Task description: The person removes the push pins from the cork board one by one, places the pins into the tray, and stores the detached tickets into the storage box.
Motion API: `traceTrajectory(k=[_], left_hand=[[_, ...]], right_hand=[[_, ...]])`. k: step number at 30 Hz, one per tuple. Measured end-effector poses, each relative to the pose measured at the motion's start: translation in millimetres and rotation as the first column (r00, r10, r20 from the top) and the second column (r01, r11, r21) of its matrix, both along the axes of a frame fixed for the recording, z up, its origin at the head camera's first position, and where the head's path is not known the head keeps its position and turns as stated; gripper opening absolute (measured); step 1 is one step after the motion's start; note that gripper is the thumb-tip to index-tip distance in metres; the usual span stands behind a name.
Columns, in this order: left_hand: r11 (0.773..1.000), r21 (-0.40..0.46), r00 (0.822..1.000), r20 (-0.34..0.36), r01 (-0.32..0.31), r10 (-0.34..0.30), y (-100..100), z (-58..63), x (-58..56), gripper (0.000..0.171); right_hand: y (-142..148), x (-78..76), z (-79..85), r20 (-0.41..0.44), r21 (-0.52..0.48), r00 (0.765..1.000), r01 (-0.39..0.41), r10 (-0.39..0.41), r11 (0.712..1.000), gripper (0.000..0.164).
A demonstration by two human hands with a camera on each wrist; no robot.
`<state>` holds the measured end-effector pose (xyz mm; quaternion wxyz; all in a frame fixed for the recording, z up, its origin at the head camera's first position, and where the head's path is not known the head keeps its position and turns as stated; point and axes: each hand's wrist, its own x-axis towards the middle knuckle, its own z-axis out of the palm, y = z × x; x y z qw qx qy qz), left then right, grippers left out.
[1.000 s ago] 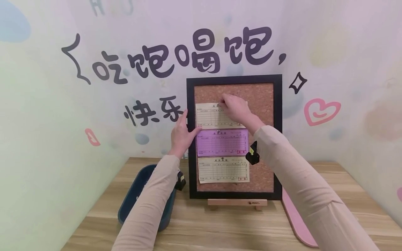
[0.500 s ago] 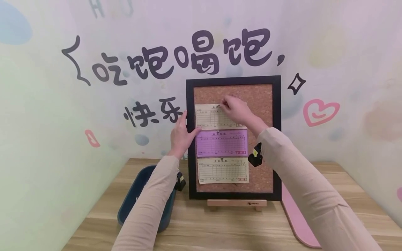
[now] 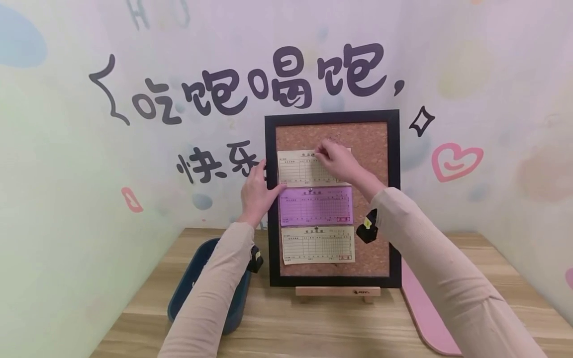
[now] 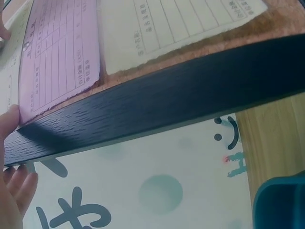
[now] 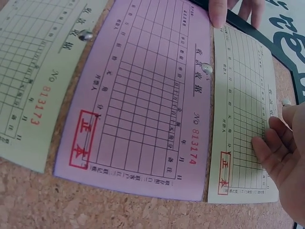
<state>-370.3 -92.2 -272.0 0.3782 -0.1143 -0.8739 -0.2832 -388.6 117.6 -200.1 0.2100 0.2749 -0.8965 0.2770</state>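
Observation:
A black-framed corkboard (image 3: 373, 256) stands upright, bearing three printed receipt slips in a column. The top slip (image 3: 293, 169) is pale yellow, the middle slip (image 3: 315, 209) purple, the bottom slip (image 3: 315, 248) pale yellow. My left hand (image 3: 257, 194) grips the frame's left side, thumb on the front and fingers behind the edge. At the head of the top slip, my right hand (image 3: 337, 159) pinches a push pin (image 5: 286, 101), its other fingers curled close over the paper. One pin (image 5: 207, 68) sits in the purple slip and another pin (image 5: 86, 35) in the bottom slip.
A small wooden easel (image 3: 337, 291) supports the board on the wood-grain table (image 3: 331, 333). A dark blue bin (image 3: 237, 318) stands at the left, partly behind my left sleeve. A pink board (image 3: 423, 313) lies at the right. The lettered wall (image 3: 215, 40) rises close behind.
The head view has tilted up slightly. My right wrist and forearm have dropped a little, fingers still at the top slip's pin. My left hand keeps its hold on the frame.

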Motion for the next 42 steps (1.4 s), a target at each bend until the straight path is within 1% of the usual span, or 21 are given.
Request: traceTrajectory(k=[5,8,11,14,17,19,23,26,29,31,35,36,37,39,42], left_hand=[[0.999,-0.046,0.999,-0.044,-0.011,0.009,1,3.0,-0.8,0.078],[0.995,-0.098,0.996,-0.093,-0.022,0.013,0,6.2,-2.2,0.075],[0.985,-0.169,0.990,-0.143,-0.036,0.012,0,12.1,-4.5,0.070],[0.963,-0.266,0.988,-0.156,-0.034,-0.008,0,21.5,-5.9,0.064],[0.931,-0.364,0.990,-0.133,-0.015,-0.037,1,33.3,-6.5,0.059],[0.911,-0.411,0.992,-0.119,-0.009,-0.044,2,41.3,-6.8,0.057],[0.882,-0.472,0.992,-0.116,-0.019,-0.041,5,56.2,-8.0,0.055],[0.867,-0.497,0.992,-0.118,-0.026,-0.038,8,65.5,-9.5,0.054],[0.862,-0.506,0.994,-0.108,-0.027,-0.033,12,73.2,-9.6,0.053],[0.861,-0.508,0.996,-0.088,-0.022,-0.026,15,76.4,-9.6,0.052],[0.850,-0.526,0.999,-0.032,-0.023,0.007,17,78.4,-9.4,0.056],[0.851,-0.525,1.000,-0.018,-0.025,0.018,17,78.1,-9.3,0.057],[0.853,-0.521,1.000,-0.008,-0.026,0.026,17,77.7,-9.5,0.057],[0.865,-0.502,0.999,0.013,-0.021,0.032,16,76.9,-10.2,0.056],[0.880,-0.475,0.999,0.033,-0.006,0.024,15,75.9,-12.4,0.053]], right_hand=[[6,1.1,-7.1,0.012,-0.012,0.999,-0.032,0.032,0.999,0.012],[9,3.2,-11.3,0.029,-0.018,0.999,-0.036,0.037,0.999,0.013],[11,4.7,-14.8,0.034,-0.018,0.999,-0.038,0.039,0.999,0.013],[13,6.7,-16.6,0.039,-0.021,0.998,-0.045,0.045,0.999,0.014],[15,8.2,-17.8,0.054,-0.029,0.997,-0.048,0.049,0.998,0.014],[16,8.8,-18.8,0.060,-0.033,0.997,-0.054,0.055,0.998,0.014],[17,10.0,-19.8,0.063,-0.037,0.996,-0.060,0.062,0.998,0.015],[17,10.3,-19.7,0.060,-0.037,0.996,-0.060,0.063,0.997,0.014],[17,9.5,-19.7,0.051,-0.036,0.997,-0.064,0.065,0.997,0.014],[18,9.3,-19.7,0.047,-0.036,0.997,-0.064,0.066,0.997,0.014],[17,10.2,-19.7,0.049,-0.035,0.996,-0.067,0.068,0.997,0.014],[17,10.1,-19.8,0.051,-0.034,0.996,-0.068,0.070,0.997,0.014],[16,10.3,-19.9,0.052,-0.032,0.996,-0.069,0.071,0.997,0.014],[15,10.3,-20.3,0.056,-0.033,0.996,-0.071,0.073,0.997,0.015],[15,9.9,-20.9,0.055,-0.030,0.996,-0.068,0.070,0.997,0.015]])
